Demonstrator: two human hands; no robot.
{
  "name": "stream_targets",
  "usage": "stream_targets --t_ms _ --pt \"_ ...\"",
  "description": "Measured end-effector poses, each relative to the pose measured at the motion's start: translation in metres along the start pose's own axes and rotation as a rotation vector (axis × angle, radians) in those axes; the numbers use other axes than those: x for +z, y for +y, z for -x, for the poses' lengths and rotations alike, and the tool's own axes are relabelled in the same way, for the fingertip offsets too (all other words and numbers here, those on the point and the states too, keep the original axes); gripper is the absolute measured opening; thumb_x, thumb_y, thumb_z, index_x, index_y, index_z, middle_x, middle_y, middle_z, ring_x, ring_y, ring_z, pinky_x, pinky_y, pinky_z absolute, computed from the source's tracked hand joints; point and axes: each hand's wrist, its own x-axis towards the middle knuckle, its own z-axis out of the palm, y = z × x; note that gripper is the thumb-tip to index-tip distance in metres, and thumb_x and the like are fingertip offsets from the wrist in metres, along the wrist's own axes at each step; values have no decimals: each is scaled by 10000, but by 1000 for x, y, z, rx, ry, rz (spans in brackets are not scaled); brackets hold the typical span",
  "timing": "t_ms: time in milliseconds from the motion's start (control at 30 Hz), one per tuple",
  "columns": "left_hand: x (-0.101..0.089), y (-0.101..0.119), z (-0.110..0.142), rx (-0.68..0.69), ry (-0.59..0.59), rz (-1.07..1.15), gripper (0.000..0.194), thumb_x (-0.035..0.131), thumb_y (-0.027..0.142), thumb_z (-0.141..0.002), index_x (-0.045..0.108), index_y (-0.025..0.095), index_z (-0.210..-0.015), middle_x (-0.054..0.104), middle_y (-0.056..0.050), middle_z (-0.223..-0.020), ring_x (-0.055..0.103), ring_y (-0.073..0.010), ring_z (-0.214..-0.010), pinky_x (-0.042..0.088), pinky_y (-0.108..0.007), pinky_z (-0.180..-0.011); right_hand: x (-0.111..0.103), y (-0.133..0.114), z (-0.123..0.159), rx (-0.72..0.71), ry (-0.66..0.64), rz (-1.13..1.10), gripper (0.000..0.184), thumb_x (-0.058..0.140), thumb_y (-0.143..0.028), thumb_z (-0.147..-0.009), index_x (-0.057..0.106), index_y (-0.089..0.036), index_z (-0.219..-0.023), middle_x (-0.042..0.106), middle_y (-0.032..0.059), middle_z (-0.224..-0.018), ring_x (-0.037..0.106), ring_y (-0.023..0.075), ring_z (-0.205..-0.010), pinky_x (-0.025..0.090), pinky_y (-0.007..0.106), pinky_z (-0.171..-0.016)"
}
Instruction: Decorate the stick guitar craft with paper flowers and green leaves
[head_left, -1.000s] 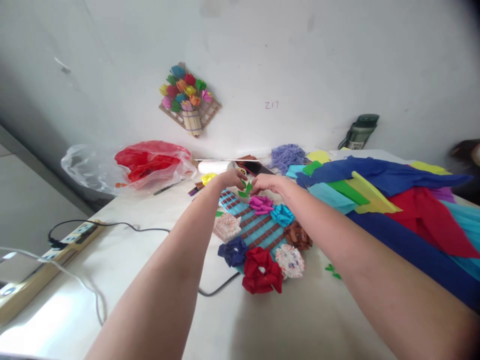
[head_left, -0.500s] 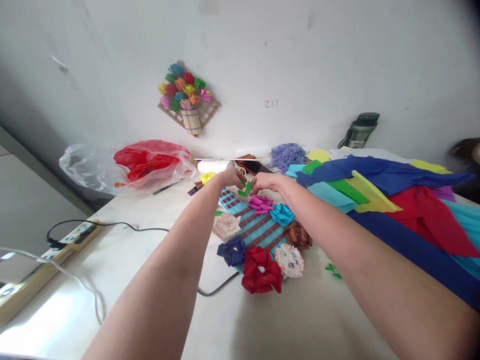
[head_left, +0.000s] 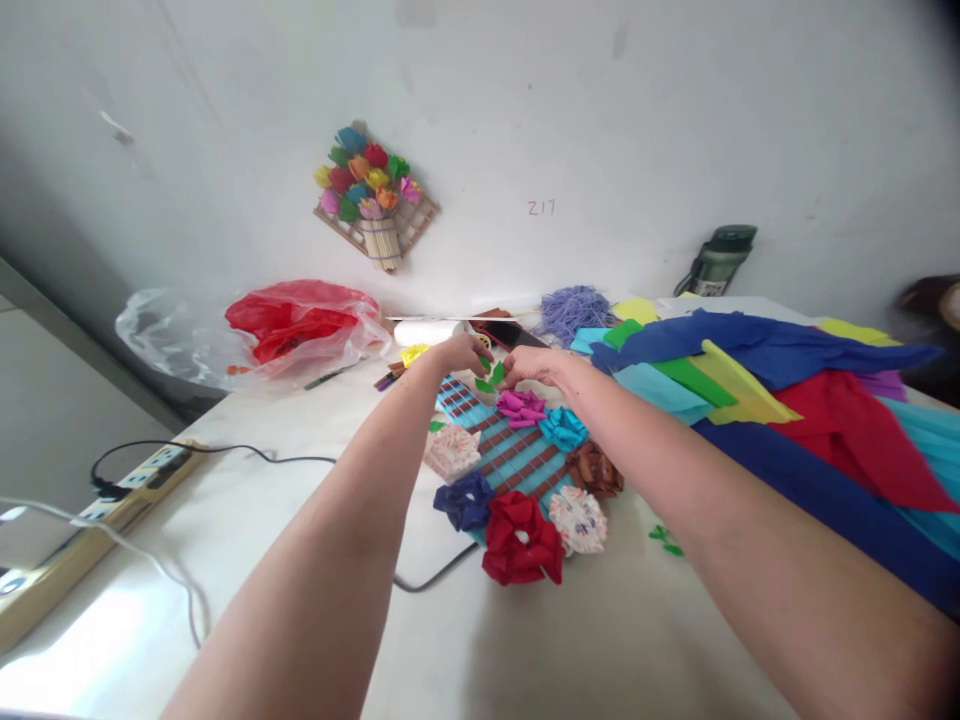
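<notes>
Both my arms reach to the far end of a woven blue and brown lattice panel. Green paper leaves lie between my left hand and my right hand, with the fingers of each closed at their edges. Just below is a magenta paper flower, beside a turquoise flower. Around the panel's edges sit a brown flower, a speckled white flower, a red flower, a navy flower and a cream flower.
Coloured paper sheets cover the table's right side. At the back are purple shredded strands, a white roll and a red plastic bag. A power strip with cables lies left. Small green leaves rest near my right forearm.
Almost nothing differs. Both hands stay at the green leaves, and the whole view has shifted very slightly.
</notes>
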Motion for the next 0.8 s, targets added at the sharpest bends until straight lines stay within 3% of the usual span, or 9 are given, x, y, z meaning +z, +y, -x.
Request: stream_targets --t_ms 267,500,800 --pt "11 -3 1 -149 -11 256 465 636 58 -547 631 151 -1003 621 16 -683 605 -146 -715 484 -257 -719 -3 11 -9 -30 -27 -8 105 726 -104 -544 636 -156 -552 602 -42 -552 529 92 -600 424 200 -653" --pt "11 4 6 -211 -63 391 663 691 78 -535 555 136 -1181 607 -3 -702 616 -158 -707 495 -267 -721 -7 3 -4 -39 -61 3 74 696 -91 -554 648 -146 -562 603 -33 -534 542 95 -573 443 213 -646" --pt "9 0 2 -161 -110 486 598 735 55 -473 633 138 -1056 616 2 -644 623 -175 -731 494 -308 -748 -8 -11 -4 -53 -66 70 103 706 -53 -494 642 -130 -521 592 -16 -479 548 105 -521 441 212 -560"
